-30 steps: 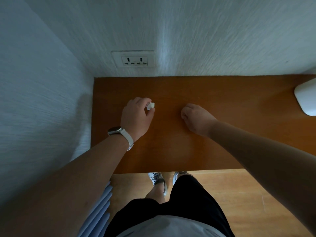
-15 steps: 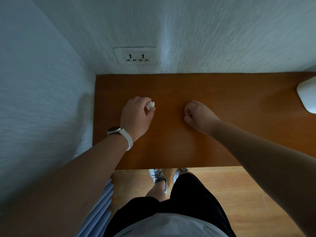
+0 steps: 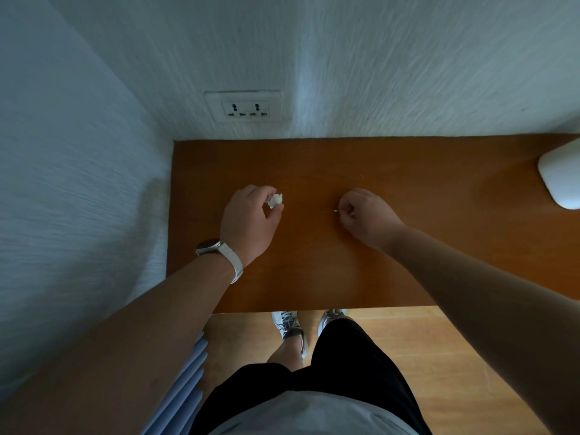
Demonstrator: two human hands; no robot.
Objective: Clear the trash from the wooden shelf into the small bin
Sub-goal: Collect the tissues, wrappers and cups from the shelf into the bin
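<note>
I look down on a brown wooden shelf (image 3: 314, 164) set in a wall corner. My left hand (image 3: 248, 224), with a white watch on the wrist, pinches a small crumpled white paper scrap (image 3: 275, 200) between thumb and fingertips just above the shelf. My right hand (image 3: 365, 216) is curled into a fist on the shelf's middle, and a tiny white speck (image 3: 335, 210) shows at its fingertips. I cannot tell if that speck is held. No bin is in view.
A white rounded object (image 3: 561, 177) sits at the shelf's right edge. A double wall socket (image 3: 245, 109) is above the shelf's back left. Walls close in at back and left. Below the front edge are a wooden floor, my shoes (image 3: 290, 324) and a blue pleated cloth (image 3: 185, 384).
Both hands stay almost where they were. My right fist has shifted slightly, and a tiny white speck now shows at its fingertips.
</note>
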